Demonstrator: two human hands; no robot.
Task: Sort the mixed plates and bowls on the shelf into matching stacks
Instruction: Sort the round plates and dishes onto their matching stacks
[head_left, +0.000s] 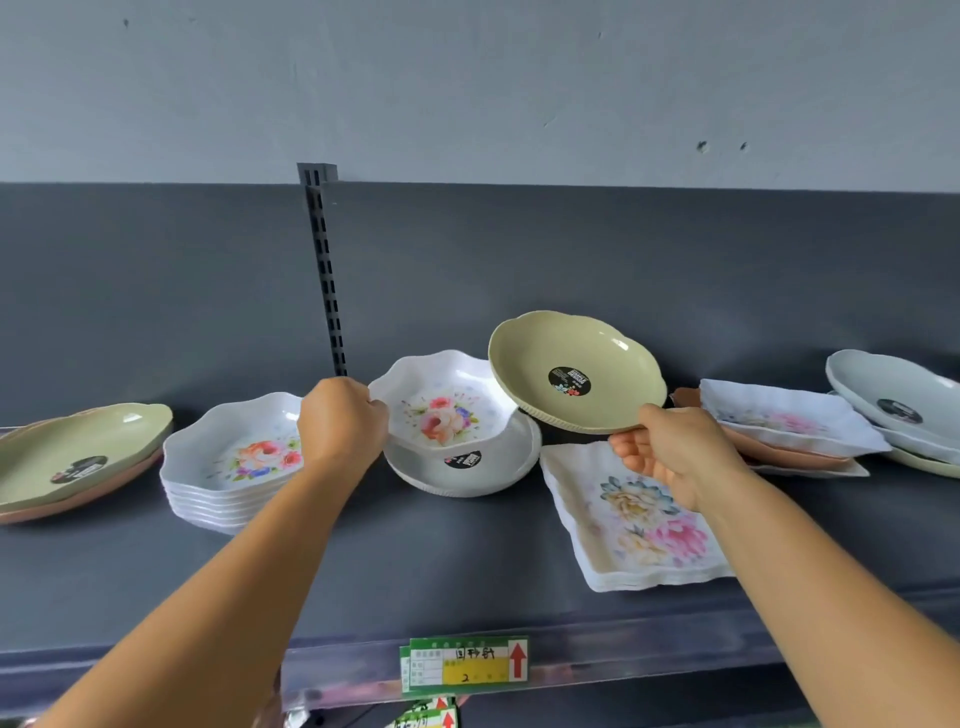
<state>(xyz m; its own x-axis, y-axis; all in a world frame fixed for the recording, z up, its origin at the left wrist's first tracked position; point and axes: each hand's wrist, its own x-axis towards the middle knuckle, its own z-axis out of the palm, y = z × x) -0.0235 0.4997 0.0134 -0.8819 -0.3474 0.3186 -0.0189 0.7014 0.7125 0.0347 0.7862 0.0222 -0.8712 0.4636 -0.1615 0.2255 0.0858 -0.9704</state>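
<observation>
- Currently the right hand (675, 457) is gripping the near rim of a green scalloped dish (576, 371), thumb on top, fingers curled under; dish is tilted and lifted clear of the shelf (415, 561).
- Taking the green scalloped dish as the landmark: it is hanging above and to the right of a white floral bowl (441, 410), its far edge overlapping the bowl's right rim in view; contact, cannot tell.
- Left hand (340, 418) is closing around the left rim of the white floral bowl, fingers wrapped tight; the bowl is sitting tilted inside a plain white dish (467, 467) directly below-left of the landmark.
- Further left of the landmark, a stack of white floral bowls (228, 467) is standing on the shelf, matching print; the left forearm is crossing in front of its right edge.
- Far left, another green dish on a pink one (78, 457), well apart from the landmark.
- Below-right of the landmark, under the right hand, a stack of square floral plates (639, 540) is lying flat.
- Right of the landmark, a mixed pile (784, 426): square floral plate on top of a pink dish and another square one.
- Far right, a pale grey-white dish (893, 400) is leaning on more dishes at the frame edge.
- Price tag (465, 665) is clipped to the shelf's front lip, below the landmark.
</observation>
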